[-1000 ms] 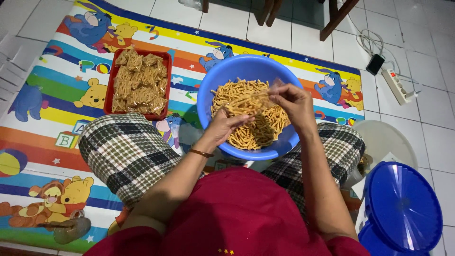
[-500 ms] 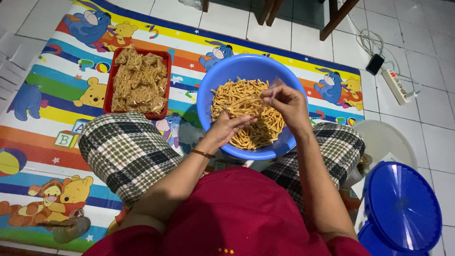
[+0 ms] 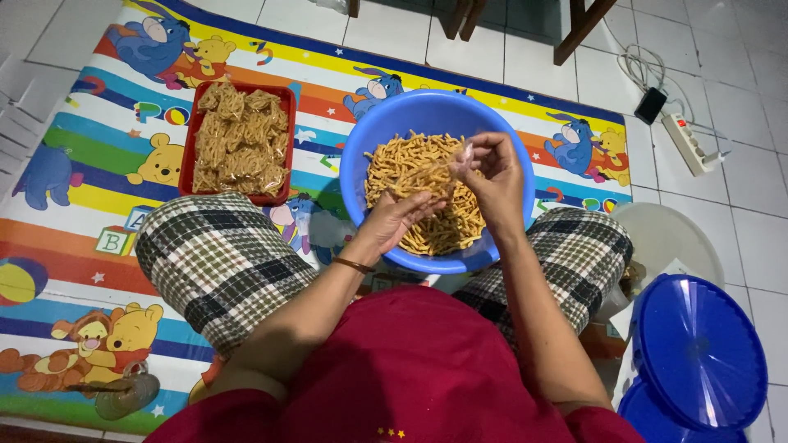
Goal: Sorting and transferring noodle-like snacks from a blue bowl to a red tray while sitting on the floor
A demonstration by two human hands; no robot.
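White floor tiles and a cartoon mat (image 3: 74, 238) lie under me as my right hand (image 3: 492, 176) pinches a small clear bag over the blue basin (image 3: 361, 164) of loose snack sticks (image 3: 427, 221), my left hand (image 3: 398, 217) open, cupping some, with the red tray (image 3: 287, 98) already full of packed bags
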